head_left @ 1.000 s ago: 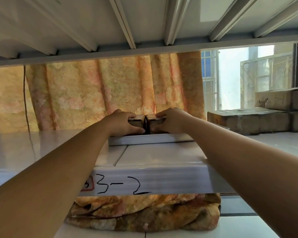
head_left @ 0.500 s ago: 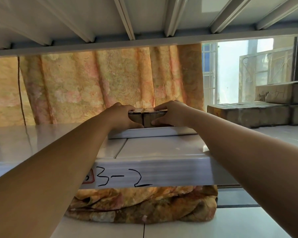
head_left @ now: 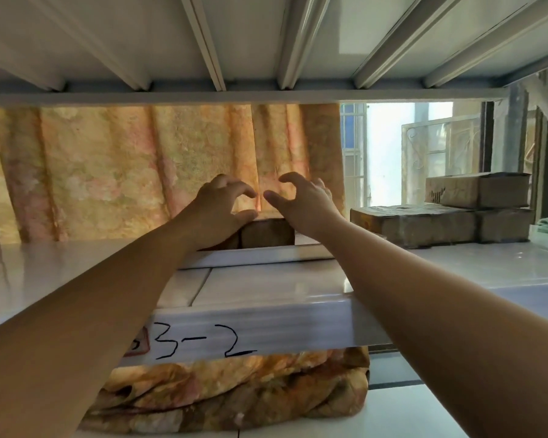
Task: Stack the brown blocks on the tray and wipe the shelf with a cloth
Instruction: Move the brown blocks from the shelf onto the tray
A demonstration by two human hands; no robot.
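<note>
Both hands hover with curled, spread fingers holding nothing: left hand (head_left: 217, 202) and right hand (head_left: 301, 200) just above the brown blocks (head_left: 268, 232), which sit below the fingers in the white tray (head_left: 257, 256) on the shelf (head_left: 60, 273)

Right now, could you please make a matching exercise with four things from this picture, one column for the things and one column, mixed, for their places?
Things:
1. brown block between the hands
2. white shallow tray
3. folded orange patterned cloth
4. pile of brown cardboard boxes

Places:
A. under the shelf edge marked 3-2
B. on the shelf at the right, near the window
C. on the tray, in front of the curtain
D. flat on the shelf, beneath the block

Pairs: 1-C, 2-D, 3-A, 4-B
</note>
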